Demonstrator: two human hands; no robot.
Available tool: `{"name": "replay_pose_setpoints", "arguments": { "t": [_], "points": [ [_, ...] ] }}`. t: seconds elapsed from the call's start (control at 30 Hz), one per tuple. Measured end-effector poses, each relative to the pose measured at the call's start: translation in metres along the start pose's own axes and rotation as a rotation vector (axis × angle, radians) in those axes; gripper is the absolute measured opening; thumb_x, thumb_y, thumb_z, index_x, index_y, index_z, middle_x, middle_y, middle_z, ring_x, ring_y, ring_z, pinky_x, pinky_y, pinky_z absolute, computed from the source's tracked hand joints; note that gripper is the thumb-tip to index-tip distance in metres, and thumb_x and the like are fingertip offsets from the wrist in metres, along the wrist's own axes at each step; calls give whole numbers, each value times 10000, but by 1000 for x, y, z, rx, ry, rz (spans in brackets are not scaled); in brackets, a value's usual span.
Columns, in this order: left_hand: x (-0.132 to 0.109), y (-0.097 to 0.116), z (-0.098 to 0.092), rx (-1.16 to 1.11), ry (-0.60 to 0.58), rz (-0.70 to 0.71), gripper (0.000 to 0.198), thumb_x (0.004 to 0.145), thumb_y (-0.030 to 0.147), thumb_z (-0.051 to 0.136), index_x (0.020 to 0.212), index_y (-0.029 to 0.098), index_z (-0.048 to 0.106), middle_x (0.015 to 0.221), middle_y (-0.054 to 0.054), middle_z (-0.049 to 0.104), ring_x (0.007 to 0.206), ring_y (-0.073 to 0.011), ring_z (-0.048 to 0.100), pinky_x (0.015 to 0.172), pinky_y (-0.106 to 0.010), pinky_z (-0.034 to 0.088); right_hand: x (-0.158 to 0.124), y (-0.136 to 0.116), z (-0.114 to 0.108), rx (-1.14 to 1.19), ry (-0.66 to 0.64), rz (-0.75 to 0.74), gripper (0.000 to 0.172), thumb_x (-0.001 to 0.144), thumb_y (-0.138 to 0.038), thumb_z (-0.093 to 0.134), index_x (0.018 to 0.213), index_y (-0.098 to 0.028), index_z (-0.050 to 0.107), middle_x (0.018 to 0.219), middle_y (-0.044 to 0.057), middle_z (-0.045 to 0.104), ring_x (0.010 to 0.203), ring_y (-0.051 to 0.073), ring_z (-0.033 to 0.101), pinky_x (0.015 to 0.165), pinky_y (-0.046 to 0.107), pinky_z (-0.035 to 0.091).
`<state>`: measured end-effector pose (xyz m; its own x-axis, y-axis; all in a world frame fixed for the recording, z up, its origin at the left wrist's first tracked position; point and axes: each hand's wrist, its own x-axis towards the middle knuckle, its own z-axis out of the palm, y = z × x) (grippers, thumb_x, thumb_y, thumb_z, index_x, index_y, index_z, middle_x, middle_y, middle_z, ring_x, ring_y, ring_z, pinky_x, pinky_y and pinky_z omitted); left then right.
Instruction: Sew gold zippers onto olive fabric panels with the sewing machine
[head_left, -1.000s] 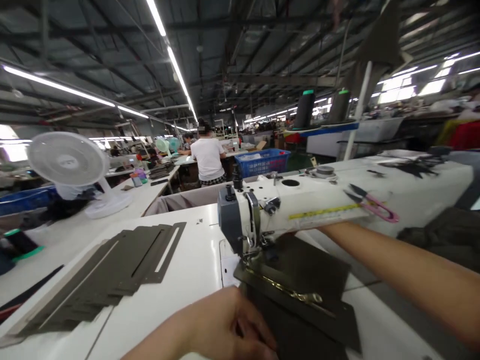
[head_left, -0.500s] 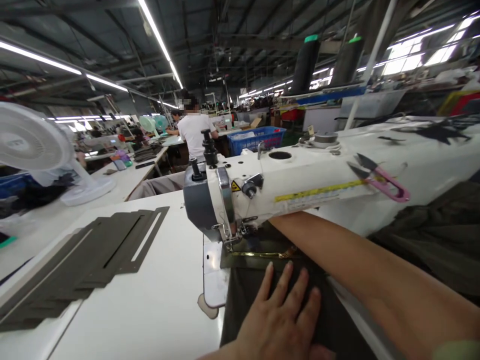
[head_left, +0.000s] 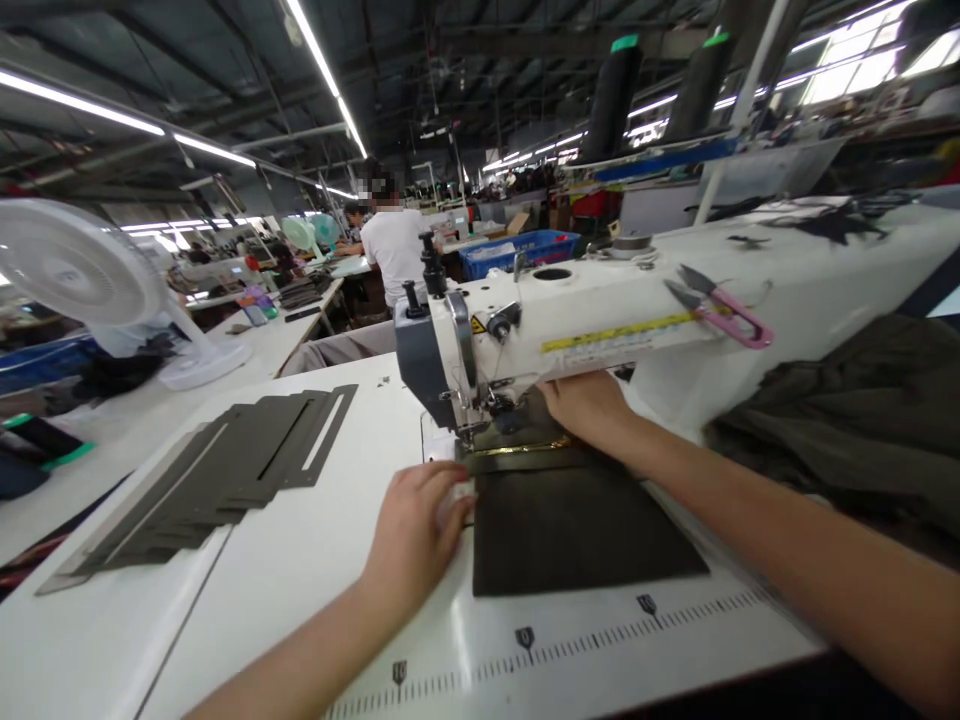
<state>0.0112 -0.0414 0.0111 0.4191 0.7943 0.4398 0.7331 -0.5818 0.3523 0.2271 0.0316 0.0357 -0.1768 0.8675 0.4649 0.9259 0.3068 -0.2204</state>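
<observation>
A dark olive fabric panel (head_left: 577, 525) lies flat on the white sewing table (head_left: 330, 560), its far edge with a brass zipper (head_left: 525, 458) under the needle of the white sewing machine (head_left: 570, 325). My left hand (head_left: 416, 525) rests on the table at the panel's left edge, fingers curled against the edge near the presser foot. Under the machine arm, my right hand (head_left: 589, 405) lies on the fabric just right of the needle, fingers pressed down on it.
A stack of slotted olive fabric pieces (head_left: 225, 470) lies at the left. Pink-handled thread snips (head_left: 720, 300) sit on the machine arm. A heap of dark cloth (head_left: 847, 420) is at the right. A white fan (head_left: 90, 280) and a person in a white shirt (head_left: 397, 250) are beyond.
My left hand moved from flat on top of the panel to its left edge. My right hand came into view at the needle. The panel now lies squarer and flatter.
</observation>
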Motion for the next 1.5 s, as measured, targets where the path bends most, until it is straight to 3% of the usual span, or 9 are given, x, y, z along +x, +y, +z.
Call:
{"name": "replay_pose_setpoints", "arguments": {
  "t": [0.1, 0.2, 0.27, 0.57, 0.87, 1.07, 1.5],
  "points": [
    [8, -26, 5, 119, -26, 67, 209, 805, 155, 548, 1004, 137, 610, 1074, -122, 637, 1039, -274, 571, 934, -525, 393, -36, -22, 10, 27, -26, -147, 212, 862, -179, 464, 750, -107, 629, 800, 111, 642, 825, 230, 592, 776, 387, 473],
    [15, -31, 17, 154, -37, 131, 136, 817, 111, 523, 871, 144, 644, 996, -101, 673, 997, -230, 605, 985, -492, 360, -57, -39, 31, 159, -57, -350, 196, 826, -111, 483, 943, -83, 638, 1028, 130, 642, 988, 234, 574, 910, 390, 436],
    [16, -30, 22, 172, -6, 151, 122, 814, 109, 533, 801, 146, 648, 953, -99, 686, 938, -213, 632, 996, -468, 356, -59, -41, 44, 220, -64, -388, 266, 809, -86, 479, 1038, -64, 612, 1141, 140, 597, 1061, 233, 547, 967, 396, 403],
    [12, -33, 27, 107, 80, 180, 179, 843, 113, 483, 758, 166, 632, 893, -67, 695, 893, -190, 647, 997, -448, 367, -54, -34, 58, 323, -22, -289, 289, 836, -126, 430, 1048, -80, 621, 1127, 132, 606, 1053, 222, 560, 946, 387, 443],
    [14, -37, 25, 58, 49, 212, 154, 808, 96, 506, 846, 159, 641, 952, -84, 687, 960, -210, 625, 942, -426, 428, -47, -33, 54, 288, -77, -412, 279, 831, -98, 407, 1010, -79, 621, 1126, 133, 595, 1062, 233, 526, 942, 385, 433],
    [17, -37, 24, 106, 24, 240, 169, 815, 98, 477, 852, 160, 630, 979, -92, 679, 979, -214, 616, 934, -440, 433, -44, -36, 50, 267, -97, -417, 249, 809, -75, 439, 969, -45, 626, 1085, 156, 600, 1019, 238, 538, 925, 355, 439],
    [24, -37, 26, 133, 44, 242, 160, 809, 86, 495, 767, 171, 623, 881, -55, 690, 881, -187, 641, 890, -370, 469, -37, -33, 54, 293, -147, -384, 243, 819, -66, 411, 965, -106, 601, 1075, 128, 605, 1050, 219, 534, 921, 339, 433]
  ]
}}
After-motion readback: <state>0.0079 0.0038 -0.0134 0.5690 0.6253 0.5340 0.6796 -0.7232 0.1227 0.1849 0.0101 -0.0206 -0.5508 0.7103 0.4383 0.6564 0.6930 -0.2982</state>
